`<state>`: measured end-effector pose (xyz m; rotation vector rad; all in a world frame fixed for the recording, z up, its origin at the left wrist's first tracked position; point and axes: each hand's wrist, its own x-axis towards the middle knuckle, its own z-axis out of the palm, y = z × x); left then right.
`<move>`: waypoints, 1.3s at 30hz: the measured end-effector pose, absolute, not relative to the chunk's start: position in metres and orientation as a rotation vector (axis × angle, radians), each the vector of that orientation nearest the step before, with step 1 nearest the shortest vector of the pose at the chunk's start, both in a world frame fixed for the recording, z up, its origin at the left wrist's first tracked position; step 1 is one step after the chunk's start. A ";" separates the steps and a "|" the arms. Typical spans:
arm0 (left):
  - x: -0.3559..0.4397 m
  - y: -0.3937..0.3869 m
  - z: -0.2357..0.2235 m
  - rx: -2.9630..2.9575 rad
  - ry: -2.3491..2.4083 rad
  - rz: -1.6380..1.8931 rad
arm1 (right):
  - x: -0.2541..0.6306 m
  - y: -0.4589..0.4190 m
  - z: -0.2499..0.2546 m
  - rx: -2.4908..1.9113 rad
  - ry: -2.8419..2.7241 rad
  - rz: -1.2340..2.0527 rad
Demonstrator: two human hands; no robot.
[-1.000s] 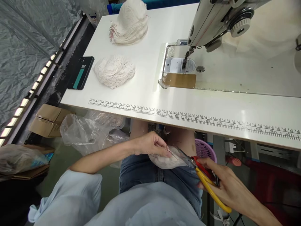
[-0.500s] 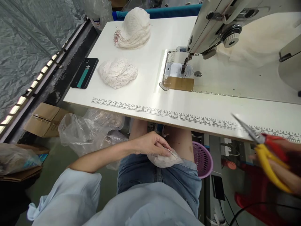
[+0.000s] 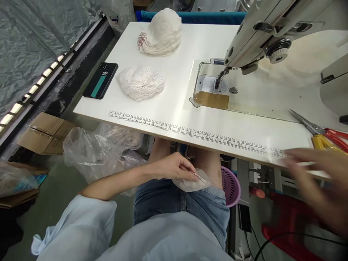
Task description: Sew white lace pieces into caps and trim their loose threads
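A white fabric piece is pinched on the lap by the left hand. The right hand, blurred, is held open and empty near the scissors.

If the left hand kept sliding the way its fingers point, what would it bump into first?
The left hand points rightward across the lap, already pinching the white fabric piece. Beyond that, probably the purple basket, though it may sit lower.

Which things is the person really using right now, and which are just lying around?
In use:
- left hand pinching a white fabric piece on the lap
- right hand, blurred, empty, beside the scissors on the table edge

Lying about:
- phone
- two lace piles
- sewing machine
- purple basket
- plastic bags
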<state>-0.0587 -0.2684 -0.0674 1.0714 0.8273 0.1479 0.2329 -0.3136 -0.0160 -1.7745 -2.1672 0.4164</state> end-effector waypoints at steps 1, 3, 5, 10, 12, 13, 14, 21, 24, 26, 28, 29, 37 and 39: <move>-0.058 -0.268 -0.068 1.080 0.826 0.146 | 0.215 -0.314 -0.022 -1.698 -2.219 0.565; -0.056 -0.268 -0.068 1.102 0.829 0.148 | 0.178 -0.313 -0.035 -1.518 -2.284 0.958; -0.056 -0.269 -0.067 1.123 0.850 0.165 | 0.151 -0.311 -0.048 -1.425 -2.228 1.279; -0.069 -0.271 -0.067 1.118 0.853 0.234 | 0.137 -0.302 -0.062 -1.375 -1.822 1.711; -0.073 -0.270 -0.068 1.088 0.845 0.228 | 0.140 -0.300 -0.063 -1.353 -1.743 1.791; -0.074 -0.270 -0.069 1.064 0.837 0.214 | 0.142 -0.300 -0.063 -1.342 -1.729 1.806; -0.074 -0.270 -0.069 1.040 0.827 0.196 | 0.143 -0.300 -0.063 -1.332 -1.720 1.814; -0.067 -0.267 -0.068 1.062 0.832 0.147 | 0.144 -0.302 -0.066 -1.349 -1.689 1.805; -0.068 -0.266 -0.068 1.102 0.836 0.147 | 0.146 -0.302 -0.068 -1.333 -1.679 1.819; -0.068 -0.266 -0.069 1.112 0.829 0.140 | 0.147 -0.302 -0.070 -1.323 -1.668 1.830; -0.069 -0.267 -0.069 1.123 0.828 0.128 | 0.147 -0.302 -0.071 -1.325 -1.658 1.832; -0.069 -0.267 -0.070 1.139 0.835 0.124 | 0.148 -0.302 -0.072 -1.327 -1.655 1.832; -0.068 -0.268 -0.071 1.237 0.859 0.128 | 0.145 -0.300 -0.067 -1.360 -1.744 1.786; -0.068 -0.268 -0.071 1.228 0.863 0.128 | 0.144 -0.299 -0.066 -1.384 -1.785 1.737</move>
